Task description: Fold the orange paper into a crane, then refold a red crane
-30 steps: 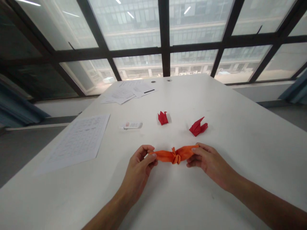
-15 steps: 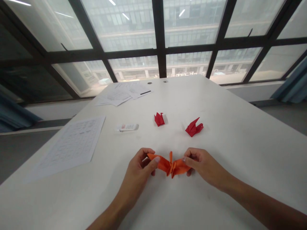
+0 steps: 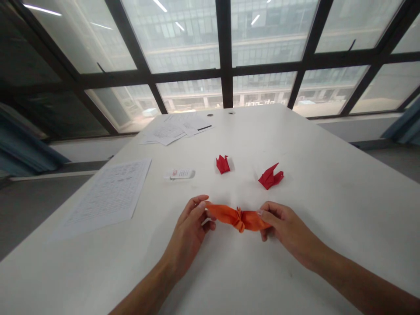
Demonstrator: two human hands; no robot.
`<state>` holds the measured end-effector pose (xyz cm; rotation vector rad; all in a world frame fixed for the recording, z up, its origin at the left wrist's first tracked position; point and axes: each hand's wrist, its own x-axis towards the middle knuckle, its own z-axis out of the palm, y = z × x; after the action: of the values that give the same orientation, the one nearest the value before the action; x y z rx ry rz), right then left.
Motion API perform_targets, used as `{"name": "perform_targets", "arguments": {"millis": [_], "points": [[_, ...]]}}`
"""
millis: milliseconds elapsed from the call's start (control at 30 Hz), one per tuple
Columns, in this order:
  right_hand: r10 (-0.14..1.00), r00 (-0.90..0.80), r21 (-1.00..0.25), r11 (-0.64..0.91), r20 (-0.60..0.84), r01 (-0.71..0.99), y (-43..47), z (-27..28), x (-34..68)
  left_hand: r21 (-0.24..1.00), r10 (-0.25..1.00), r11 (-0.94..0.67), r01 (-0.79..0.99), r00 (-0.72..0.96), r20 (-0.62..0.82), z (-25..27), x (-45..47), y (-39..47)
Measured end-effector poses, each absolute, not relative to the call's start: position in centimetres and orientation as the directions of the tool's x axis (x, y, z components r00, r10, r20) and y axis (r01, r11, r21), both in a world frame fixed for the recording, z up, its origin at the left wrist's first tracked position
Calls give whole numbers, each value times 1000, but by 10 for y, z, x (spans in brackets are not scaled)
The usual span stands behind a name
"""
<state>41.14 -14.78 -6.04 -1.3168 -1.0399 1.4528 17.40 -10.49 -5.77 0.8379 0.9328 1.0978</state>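
An orange origami crane (image 3: 240, 220) is stretched between my two hands, its wings spread sideways and its folded middle bunched at the centre. My left hand (image 3: 193, 225) pinches the left wing tip between thumb and fingers. On the other side, the right wing is gripped by my right hand (image 3: 284, 225), thumb on top and fingers behind. Beyond the hands a small red origami crane (image 3: 223, 164) stands on the white table (image 3: 328, 197). A second, larger red crane (image 3: 271, 176) rests to its right, past my right hand.
Left of the red cranes lies a small white tube or packet (image 3: 181, 174) with print on it. A printed sheet (image 3: 108, 197) lies at the left edge, and several overlapping papers (image 3: 177, 129) are farther back. Dark-framed windows (image 3: 226, 57) rise behind the table.
The orange crane has been turned and pulled flatter: its upright point at the centre now looks shorter. My left fingers have shifted toward the wing tip. The whole view has moved slightly.
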Motion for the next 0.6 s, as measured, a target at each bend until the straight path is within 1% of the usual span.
{"name": "perform_targets", "arguments": {"millis": [67, 133, 233, 333, 400, 467, 533, 600], "points": [[970, -31, -940, -241, -240, -244, -147, -61, 409, 915, 963, 232, -331, 208, -169, -59, 176, -108], [975, -18, -910, -215, -224, -355, -147, -60, 407, 945, 959, 200, -258, 248, -135, -61, 176, -112], [980, -13, -897, -187, -199, -400, -149, -57, 405, 986, 938, 135, -97, 334, -95, -61, 176, -118], [981, -53, -890, -190, -184, -414, -156, -55, 401, 996, 914, 71, 44, 397, -83, -57, 177, -121], [976, -129, -869, -217, -178, -444, -163, -53, 396, 994, 900, 36, 103, 428, -77, -54, 179, -123], [953, -253, -826, -275, -167, -492, -172, -53, 390, 994, 871, 14, 112, 486, -67, -50, 181, -123], [906, -395, -775, -358, -153, -522, -180, -54, 386, 997, 822, 22, 81, 566, -64, -46, 182, -122], [882, -461, -767, -359, -94, -532, -184, -56, 385, 998, 778, 45, 35, 626, -56, -43, 181, -121]]}}
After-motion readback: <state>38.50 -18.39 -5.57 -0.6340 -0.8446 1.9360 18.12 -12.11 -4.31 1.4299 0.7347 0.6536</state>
